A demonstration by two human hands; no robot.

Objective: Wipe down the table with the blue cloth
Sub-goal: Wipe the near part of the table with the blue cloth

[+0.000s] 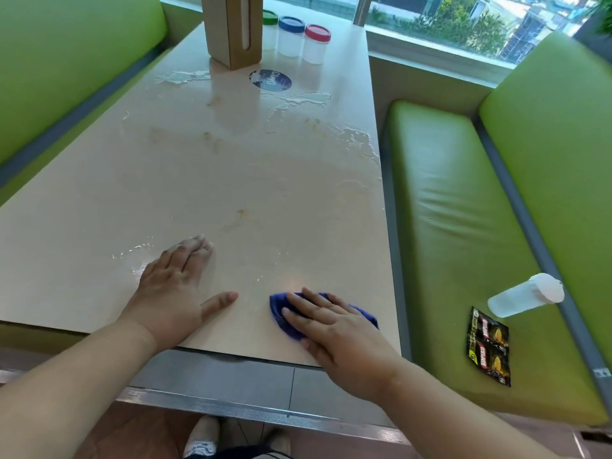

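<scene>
**Inspector:** Right hand (334,332) lies flat on the blue cloth (277,309), fingers straight and pressing, none curled round it. The cloth sits bunched under the palm, on the table (231,173), just inside its near edge and toward the right corner.

**Clerk:** And the left hand (175,286)?

**Inspector:** Left of the cloth, near it but apart. It is palm down on bare tabletop with the fingers extended, holding nothing. I judge that it braces the body while the other hand drives the wipe.

**Clerk:** Work outstanding?

**Inspector:** Considerable, in my estimate. Wet streaks (357,137) and brownish smears (243,215) lie beyond the cloth, most of them well apart from it.

**Clerk:** Room to move?

**Inspector:** Open surface runs ahead of the cloth to the far end, where a brown box (231,28), three lidded jars (291,36) and a round sticker (271,80) stand. Wiping there likely means working round them. To the right of the cloth the table edge is close. A sweep that way could push water onto the green bench (463,210), where a bottle (526,294) and a sachet (488,346) lie.
</scene>
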